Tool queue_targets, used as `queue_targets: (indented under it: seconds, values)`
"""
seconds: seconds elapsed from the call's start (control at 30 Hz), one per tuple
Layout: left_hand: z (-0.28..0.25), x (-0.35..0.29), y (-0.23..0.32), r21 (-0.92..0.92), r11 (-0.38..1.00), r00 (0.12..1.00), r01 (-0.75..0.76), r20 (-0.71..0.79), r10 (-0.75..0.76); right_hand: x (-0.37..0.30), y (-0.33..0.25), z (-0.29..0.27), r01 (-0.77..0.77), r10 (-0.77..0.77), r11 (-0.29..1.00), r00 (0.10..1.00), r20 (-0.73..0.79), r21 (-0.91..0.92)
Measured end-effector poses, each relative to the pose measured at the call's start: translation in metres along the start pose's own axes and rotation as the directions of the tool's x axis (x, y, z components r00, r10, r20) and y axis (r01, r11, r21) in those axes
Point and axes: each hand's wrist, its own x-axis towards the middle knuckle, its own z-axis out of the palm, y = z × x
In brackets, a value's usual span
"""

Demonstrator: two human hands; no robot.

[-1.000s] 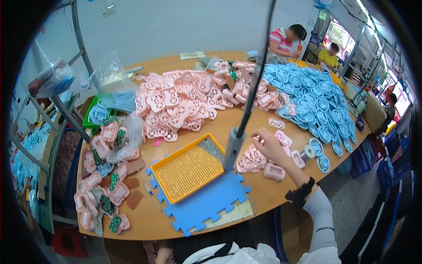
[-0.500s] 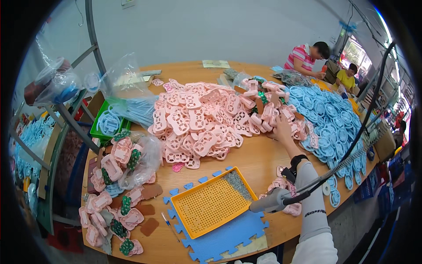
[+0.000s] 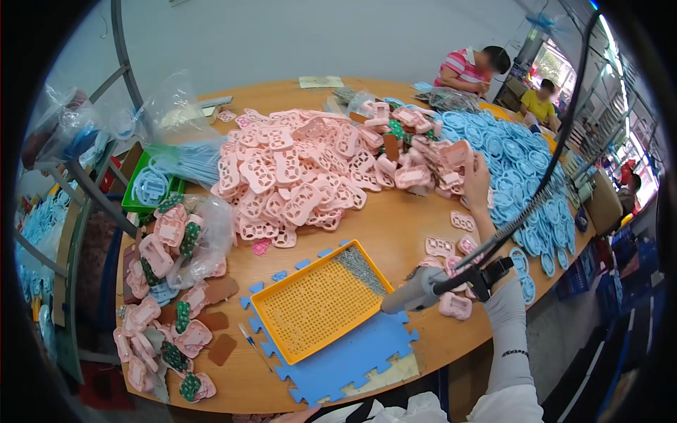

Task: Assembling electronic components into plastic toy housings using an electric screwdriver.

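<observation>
A: How is the grip set?
B: The right hand (image 3: 477, 182) is raised at the right end of the heap of pink casings (image 3: 412, 176), its fingers bent and drawn close together. A pink casing (image 3: 454, 156) is met at its right edge by the fingertips; whether it is clamped or merely touched cannot be told, as the thumb is hidden.
A: Which way is that casing turned?
B: Its hollow side is shown toward the camera. The long axis appears to be slanted, up to the right, though the far end is partly covered by the hand.
A: What is found around it?
B: Flat pink cut-out plates (image 3: 282, 180) are heaped to the left, and blue oval rings (image 3: 522, 169) are piled just to the right. Nearer the body, a yellow tray (image 3: 310, 303) with grey bits in its far right corner is laid askew on a blue mat (image 3: 360, 356).
A: Is anything in the way?
B: The view of the right forearm is crossed by the black cable (image 3: 562, 144) of a grey hand tool (image 3: 412, 295), which is hung over the tray's right corner.
</observation>
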Motion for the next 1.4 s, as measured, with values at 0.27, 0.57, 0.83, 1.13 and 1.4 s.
queue_targets:
  seconds: [0.27, 0.57, 0.83, 1.13, 1.4]
  values:
    - [0.006, 0.040, 0.037, -0.003, 0.995, 0.994, -0.103, -0.033, 0.102, -0.069, -0.092, -0.097, -0.373, 0.357, 0.747, 0.923, 0.140, 0.550]
    - [0.044, 0.086, 0.025, -0.554, 0.804, 0.977, -0.214, -0.104, 0.187, -0.225, -0.186, -0.130, -0.723, 0.531, 0.467, 0.690, 0.493, 0.509]
    - [0.055, 0.074, 0.003, -0.848, 0.517, 0.992, -0.122, -0.117, 0.042, -0.299, -0.191, -0.078, -0.883, 0.522, 0.178, 0.459, 0.719, 0.434]
    - [0.061, 0.041, -0.003, -0.846, 0.521, 0.947, -0.118, -0.254, -0.198, -0.308, -0.180, -0.055, -0.822, 0.362, 0.552, 0.385, 0.849, 0.138]
    - [0.063, 0.040, 0.007, -0.817, 0.570, 0.993, -0.092, -0.121, -0.014, -0.303, -0.192, -0.031, -0.416, 0.111, 0.881, 0.645, 0.756, 0.226]
